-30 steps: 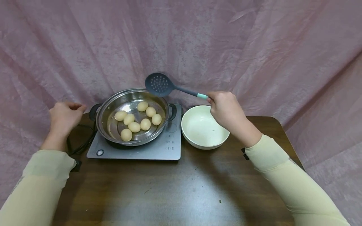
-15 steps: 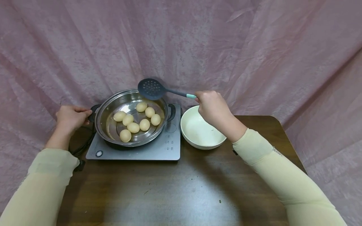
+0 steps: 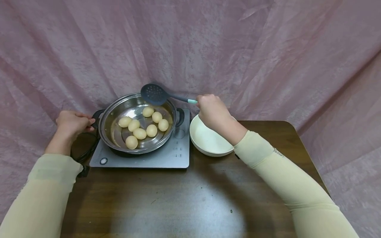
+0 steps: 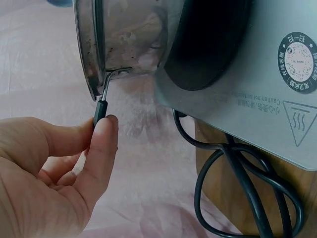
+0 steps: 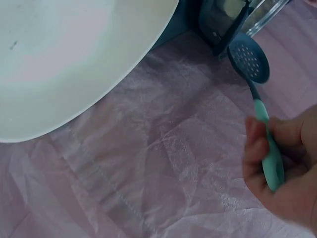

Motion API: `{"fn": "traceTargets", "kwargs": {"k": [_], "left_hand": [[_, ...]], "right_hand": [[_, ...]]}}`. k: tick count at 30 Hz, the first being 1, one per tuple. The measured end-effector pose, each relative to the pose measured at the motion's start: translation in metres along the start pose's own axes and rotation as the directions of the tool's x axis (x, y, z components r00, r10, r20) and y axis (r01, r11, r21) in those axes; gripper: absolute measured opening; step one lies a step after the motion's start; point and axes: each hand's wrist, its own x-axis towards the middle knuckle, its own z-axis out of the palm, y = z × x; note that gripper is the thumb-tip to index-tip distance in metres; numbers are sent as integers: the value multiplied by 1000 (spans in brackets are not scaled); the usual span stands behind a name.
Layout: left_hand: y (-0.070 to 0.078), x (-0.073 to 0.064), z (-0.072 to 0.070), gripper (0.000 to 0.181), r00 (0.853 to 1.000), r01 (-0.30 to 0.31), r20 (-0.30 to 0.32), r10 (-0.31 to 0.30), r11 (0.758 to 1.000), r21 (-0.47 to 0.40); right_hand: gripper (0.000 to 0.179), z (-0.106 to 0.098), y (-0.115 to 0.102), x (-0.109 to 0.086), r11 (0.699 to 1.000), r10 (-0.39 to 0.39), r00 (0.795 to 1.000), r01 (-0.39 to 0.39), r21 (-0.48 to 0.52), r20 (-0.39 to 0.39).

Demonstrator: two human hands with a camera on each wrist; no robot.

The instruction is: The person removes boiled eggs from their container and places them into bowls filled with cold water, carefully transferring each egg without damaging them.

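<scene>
My left hand pinches the black left handle of a steel pot between thumb and fingers. Several pale peeled-looking eggs lie in shallow liquid inside the pot. With curled fingers my right hand grips the mint-green handle of a dark slotted skimmer. The perforated head of the skimmer hangs over the pot's far right rim, above the eggs. Below the right hand stands a cream bowl, partly covered by that hand and wrist.
The pot stands on a silver induction cooker on a brown wooden table. A looped black cable lies left of the cooker. Behind everything hangs a pink curtain, close to the table's back edge.
My left hand moved right and took hold of the pot's handle. The right hand carried the skimmer left, and its head came over the pot's rim. The eggs keep their arrangement.
</scene>
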Motion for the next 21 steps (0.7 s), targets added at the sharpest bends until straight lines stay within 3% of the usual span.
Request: {"fn": "traceTargets", "kwargs": {"k": [7, 12, 21], "left_hand": [[1, 0, 1, 42, 1000, 8, 7, -8, 999, -38], [1, 0, 0, 41, 1000, 17, 1, -17, 998, -56], [2, -2, 0, 36, 1000, 26, 1, -26, 996, -80]], "right_hand": [[18, 6, -2, 4, 999, 34, 994, -36, 18, 100], [15, 8, -4, 5, 1000, 25, 998, -25, 12, 60], [14, 8, -12, 4, 993, -42, 999, 43, -107, 17]]}}
